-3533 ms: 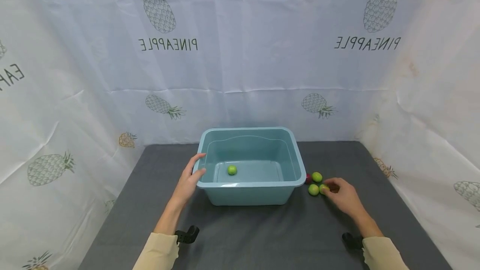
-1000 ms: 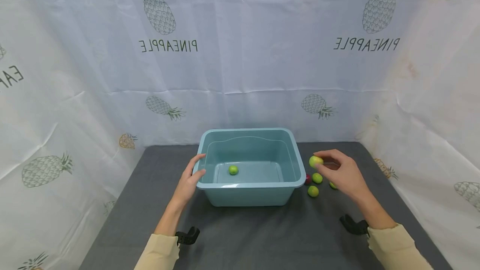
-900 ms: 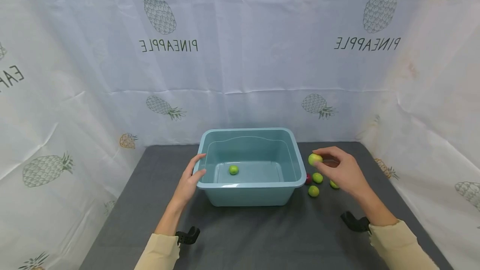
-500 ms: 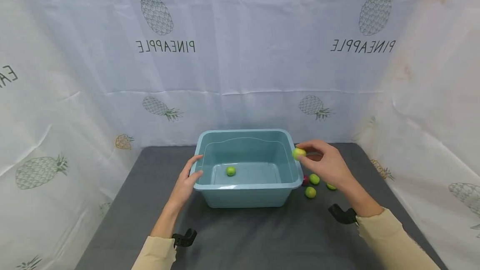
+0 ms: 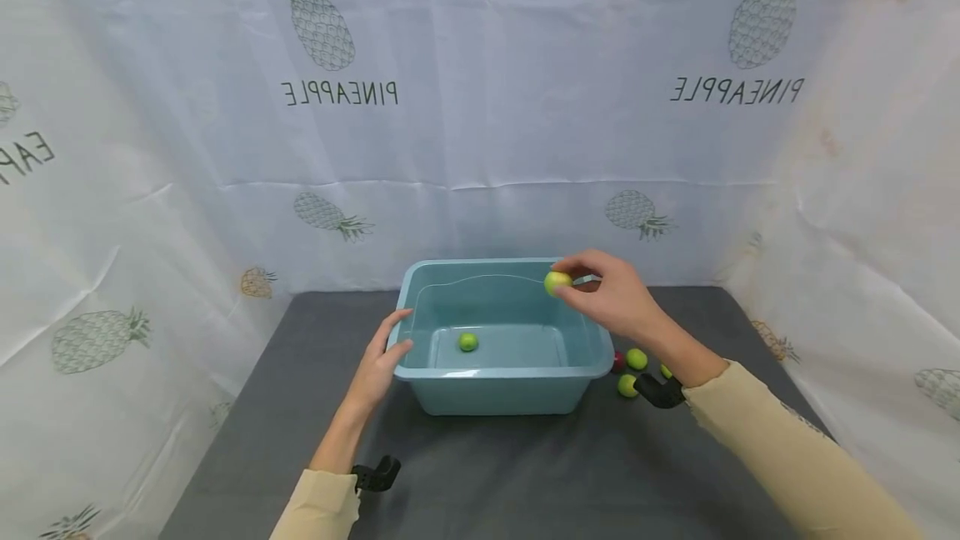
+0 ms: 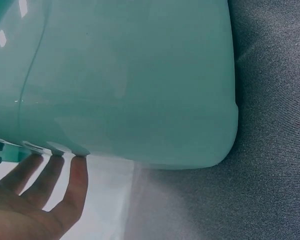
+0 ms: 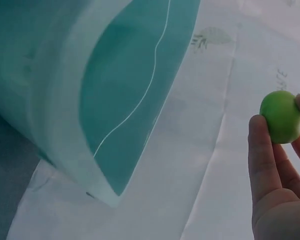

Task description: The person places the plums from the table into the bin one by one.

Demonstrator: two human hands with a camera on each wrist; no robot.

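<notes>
Blue bin (image 5: 491, 394) w/ 1 grn fruit (image 5: 468, 342) inside

left hand (image 5: 376, 363) has thumb and forefinger parted, right hand (image 5: 613, 295) is higher, fingertips and thumb pinching.

Tub (image 6: 130, 85), teal, glossy: nine o'clock round to one. Left hand (image 6: 37, 202): eight o'clock, fingertips touching tub. Grey cloth (image 6: 275, 125): one to six. White sheet (image 6: 105, 195): seven.

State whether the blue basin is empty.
Not empty: the head view shows a green fruit lying on the floor of the basin.
</notes>
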